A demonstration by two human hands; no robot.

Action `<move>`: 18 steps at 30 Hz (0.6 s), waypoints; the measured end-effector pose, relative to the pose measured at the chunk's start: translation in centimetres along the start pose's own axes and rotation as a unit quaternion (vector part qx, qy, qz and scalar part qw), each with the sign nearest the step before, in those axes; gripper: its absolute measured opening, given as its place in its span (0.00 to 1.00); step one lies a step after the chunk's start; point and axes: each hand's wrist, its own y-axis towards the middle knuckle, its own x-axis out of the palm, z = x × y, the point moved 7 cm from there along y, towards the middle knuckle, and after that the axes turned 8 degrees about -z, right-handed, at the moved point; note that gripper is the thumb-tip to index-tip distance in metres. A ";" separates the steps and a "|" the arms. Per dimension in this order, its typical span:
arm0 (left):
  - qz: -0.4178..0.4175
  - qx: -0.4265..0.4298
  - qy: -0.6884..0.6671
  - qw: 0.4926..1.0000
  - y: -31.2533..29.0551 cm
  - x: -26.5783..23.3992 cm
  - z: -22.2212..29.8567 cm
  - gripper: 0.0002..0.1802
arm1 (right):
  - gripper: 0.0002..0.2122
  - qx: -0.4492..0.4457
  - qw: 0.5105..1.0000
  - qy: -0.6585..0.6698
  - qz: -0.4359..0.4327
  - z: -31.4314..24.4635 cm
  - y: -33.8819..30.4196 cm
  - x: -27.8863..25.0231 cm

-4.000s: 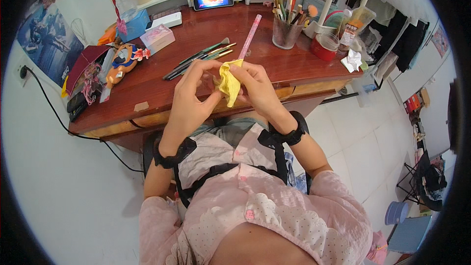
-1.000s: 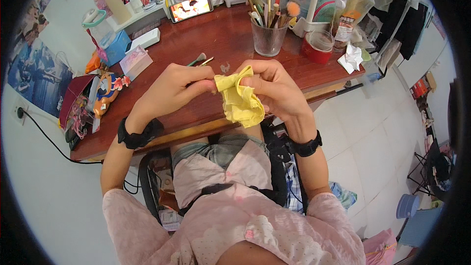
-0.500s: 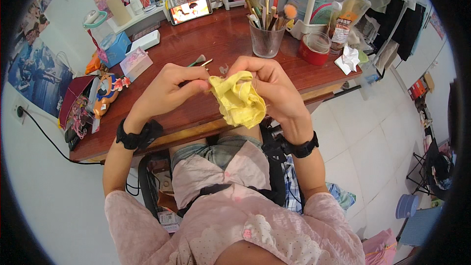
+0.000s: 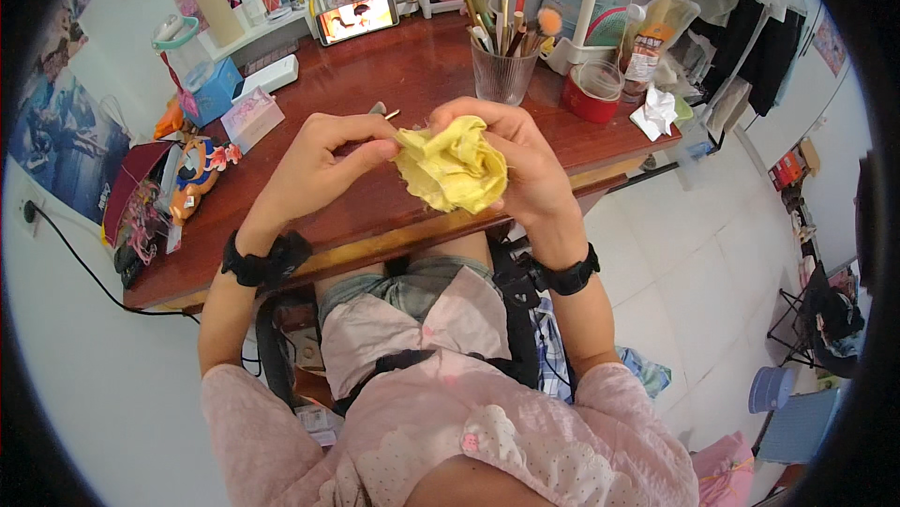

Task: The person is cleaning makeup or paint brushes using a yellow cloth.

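Note:
A bunched piece of yellow fabric (image 4: 455, 169), gathered in folds with frayed edges, is held up above the desk's near edge. My right hand (image 4: 525, 155) grips its right side, thumb pressed over the folds. From the other side my left hand (image 4: 323, 165) pinches the fabric's upper left edge between thumb and fingers. Just beyond my hands, a small brush (image 4: 379, 108) lies on the desk, partly hidden behind my left fingers. Both wrists wear black bands.
The reddish-brown wooden desk (image 4: 394, 66) bears a ribbed glass of brushes (image 4: 503, 74), a propped phone (image 4: 357, 19), a red tub (image 4: 592, 94) and crumpled white tissue (image 4: 654, 111). At left stand a blue box (image 4: 214, 90) and an orange plush toy (image 4: 192, 174).
The yellow fabric has turned slightly and moved up a little with both hands, its folds now more rolled. The whole view has shifted slightly.

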 end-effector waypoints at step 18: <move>0.185 0.153 0.482 0.843 6.8 -3.8 4.0 0.07 | 0.16 -0.254 0.947 -0.026 0.196 -6.1 -3.8 -5.6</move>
